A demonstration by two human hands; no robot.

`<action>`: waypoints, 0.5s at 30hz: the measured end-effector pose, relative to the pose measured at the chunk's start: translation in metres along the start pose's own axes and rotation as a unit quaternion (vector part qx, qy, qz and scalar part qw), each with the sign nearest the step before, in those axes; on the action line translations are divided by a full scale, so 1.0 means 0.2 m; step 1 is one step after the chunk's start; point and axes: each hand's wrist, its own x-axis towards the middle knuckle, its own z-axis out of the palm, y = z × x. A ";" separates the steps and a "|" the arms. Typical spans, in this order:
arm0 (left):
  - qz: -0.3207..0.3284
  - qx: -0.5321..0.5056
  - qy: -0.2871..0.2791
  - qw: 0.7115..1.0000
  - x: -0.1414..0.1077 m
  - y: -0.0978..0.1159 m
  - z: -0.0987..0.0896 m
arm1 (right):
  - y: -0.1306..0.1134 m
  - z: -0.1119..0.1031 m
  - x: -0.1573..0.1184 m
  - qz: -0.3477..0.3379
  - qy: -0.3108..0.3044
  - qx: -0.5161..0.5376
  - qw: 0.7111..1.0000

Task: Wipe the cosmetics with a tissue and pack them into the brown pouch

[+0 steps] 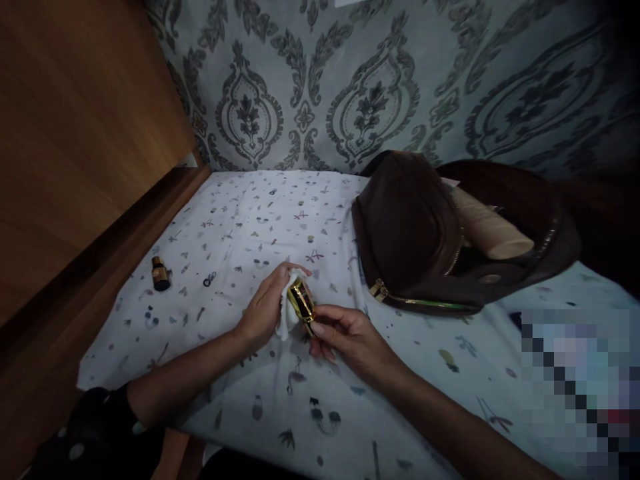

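A small shiny gold bottle [301, 300] is tilted between my hands, over the middle of the printed cloth. The fingers of my right hand [343, 333] pinch its narrow lower end. My left hand [270, 297] is curled round a white wipe or tissue [286, 313], which lies against the bottle's left side. Part of the wipe is hidden behind the bottle and my fingers. Off to the left, apart from both hands, a small dark bottle with a gold label [160, 274] rests on the cloth.
A dark brown bag [407, 227] stands open on the right, with a beige rolled item [493, 227] in its mouth. The white printed cloth [240, 220] covers the surface. Wooden furniture [85, 100] borders the left, and patterned wallpaper [305, 80] the back. A blurred patch hides the lower right.
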 end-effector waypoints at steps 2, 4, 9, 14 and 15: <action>0.043 0.054 -0.029 0.997 -0.02 -0.01 0.00 | -0.01 0.00 0.00 -0.010 0.013 0.001 1.000; 0.072 0.103 -0.062 0.990 -0.03 -0.02 0.00 | -0.02 0.01 0.00 -0.016 0.027 0.004 0.999; 0.076 0.149 -0.146 0.975 -0.04 -0.02 0.01 | -0.04 0.01 -0.01 -0.014 0.072 -0.009 0.997; 0.091 0.161 -0.154 0.971 -0.04 0.01 0.00 | -0.04 -0.01 0.00 -0.026 0.120 -0.065 0.990; 0.098 0.177 -0.153 0.967 -0.04 0.02 0.00 | -0.04 -0.01 -0.01 -0.046 0.141 -0.090 0.985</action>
